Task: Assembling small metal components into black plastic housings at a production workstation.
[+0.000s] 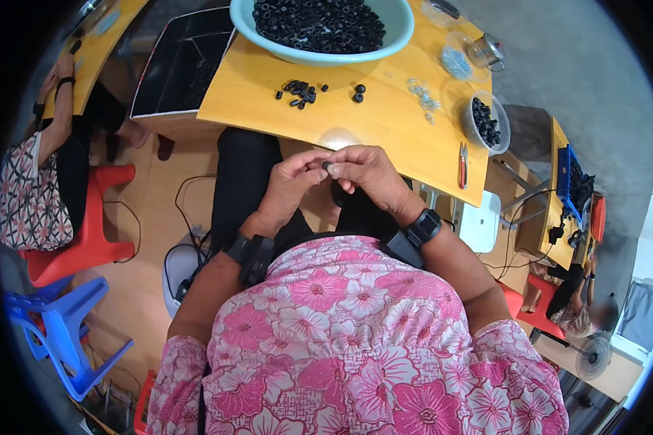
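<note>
Just off the near edge of the yellow table (384, 134), my two hands meet fingertip to fingertip. A small black rubber-like piece (326, 165) sits pinched between them. My left hand (295, 181) grips it with thumb and forefinger. From the other side, the thumb and fingers of my right hand (366, 174) close on the same piece, hiding most of it. On the tabletop beyond lies a small pile of black pieces (299, 94), with two more black pieces (359, 93) to its right.
A light blue basin (326, 56) full of black pieces stands at the back. To the right are small clear-blue parts (423, 94), a clear tub (504, 130) of black pieces, red-handled snips (463, 167) and a metal cup (492, 49). Another person (40, 167) sits at left.
</note>
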Tool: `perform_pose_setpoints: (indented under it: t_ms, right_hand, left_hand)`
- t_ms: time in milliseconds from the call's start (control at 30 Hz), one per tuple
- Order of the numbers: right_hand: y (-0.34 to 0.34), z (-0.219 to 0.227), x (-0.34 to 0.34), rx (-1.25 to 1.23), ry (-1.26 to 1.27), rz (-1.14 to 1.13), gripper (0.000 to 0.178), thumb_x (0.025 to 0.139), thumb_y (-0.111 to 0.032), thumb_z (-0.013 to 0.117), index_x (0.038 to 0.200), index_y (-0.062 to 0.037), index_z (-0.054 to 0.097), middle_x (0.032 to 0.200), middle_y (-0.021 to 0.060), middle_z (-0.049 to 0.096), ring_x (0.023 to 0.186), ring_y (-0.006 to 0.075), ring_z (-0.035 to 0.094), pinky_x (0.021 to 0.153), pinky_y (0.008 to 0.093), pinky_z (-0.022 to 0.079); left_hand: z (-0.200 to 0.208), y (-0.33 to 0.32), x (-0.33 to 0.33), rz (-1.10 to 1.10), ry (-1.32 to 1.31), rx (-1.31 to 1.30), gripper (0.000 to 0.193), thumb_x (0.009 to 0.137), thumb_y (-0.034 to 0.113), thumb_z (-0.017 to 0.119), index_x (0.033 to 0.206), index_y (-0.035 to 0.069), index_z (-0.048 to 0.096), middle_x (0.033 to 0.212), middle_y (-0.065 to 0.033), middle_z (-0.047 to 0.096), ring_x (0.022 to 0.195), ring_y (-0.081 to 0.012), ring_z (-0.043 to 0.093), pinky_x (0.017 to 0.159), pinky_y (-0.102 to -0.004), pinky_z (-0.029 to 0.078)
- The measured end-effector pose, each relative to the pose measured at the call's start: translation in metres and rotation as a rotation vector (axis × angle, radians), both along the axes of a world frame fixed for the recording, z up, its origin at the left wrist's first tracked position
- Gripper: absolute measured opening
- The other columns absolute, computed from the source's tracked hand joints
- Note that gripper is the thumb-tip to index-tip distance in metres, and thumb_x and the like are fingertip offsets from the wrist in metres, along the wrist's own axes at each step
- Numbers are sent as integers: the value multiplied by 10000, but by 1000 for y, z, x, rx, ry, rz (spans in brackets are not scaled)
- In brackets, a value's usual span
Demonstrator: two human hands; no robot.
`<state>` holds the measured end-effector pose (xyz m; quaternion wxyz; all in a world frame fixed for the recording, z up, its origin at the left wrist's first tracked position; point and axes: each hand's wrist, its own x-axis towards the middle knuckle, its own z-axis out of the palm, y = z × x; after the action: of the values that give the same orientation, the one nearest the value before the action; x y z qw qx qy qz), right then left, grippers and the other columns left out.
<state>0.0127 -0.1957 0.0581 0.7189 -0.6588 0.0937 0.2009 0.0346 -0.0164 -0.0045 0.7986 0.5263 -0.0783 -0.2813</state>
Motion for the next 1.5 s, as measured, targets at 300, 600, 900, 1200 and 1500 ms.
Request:
perform_pose_setpoints:
  t_ms: [300, 600, 900, 1200, 1500]
  right_hand:
    - [2, 5, -5, -181, -42, -43, 140, 855, -142, 661, 834, -5, 678, 615, 1, 591, 525, 56, 527, 496, 204, 433]
    - [-91, -9, 5, -989, -435, -569, 122, 790, -89, 665, 857, 13, 670, 711, 66, 653, 637, 106, 598, 621, 248, 490]
    - [-124, -15, 11, -1092, -273, -676, 147, 748, -139, 665, 835, -21, 669, 788, 163, 669, 736, 305, 650, 696, 368, 507]
    - [-124, -11, 14, -1106, -257, -641, 114, 768, -110, 611, 810, -20, 667, 768, 164, 664, 738, 315, 646, 697, 378, 504]
    - [-128, -17, 14, -1118, -315, -656, 118, 768, -110, 596, 780, -18, 668, 785, 172, 661, 755, 328, 642, 703, 382, 503]
  left_hand:
    - [-5, 6, -4, 5, 78, -9, 170, 843, 19, 625, 1012, 5, 628, 879, -12, 610, 779, -83, 578, 743, -225, 487]
    - [-8, 2, 1, -123, 155, -34, 147, 864, 25, 590, 1010, 29, 581, 899, -32, 612, 798, -109, 605, 806, -277, 521]
    - [-10, 1, 1, -149, 176, -11, 133, 869, 47, 593, 1002, 46, 587, 925, -28, 619, 809, -112, 605, 801, -269, 510]
    - [-5, -1, 1, -119, 200, -31, 139, 852, 41, 619, 989, 20, 608, 895, -30, 639, 789, -85, 598, 771, -237, 506]
    - [-7, 1, 1, -142, 183, -20, 136, 865, 54, 602, 1000, 48, 585, 911, -24, 608, 806, -110, 595, 801, -270, 507]
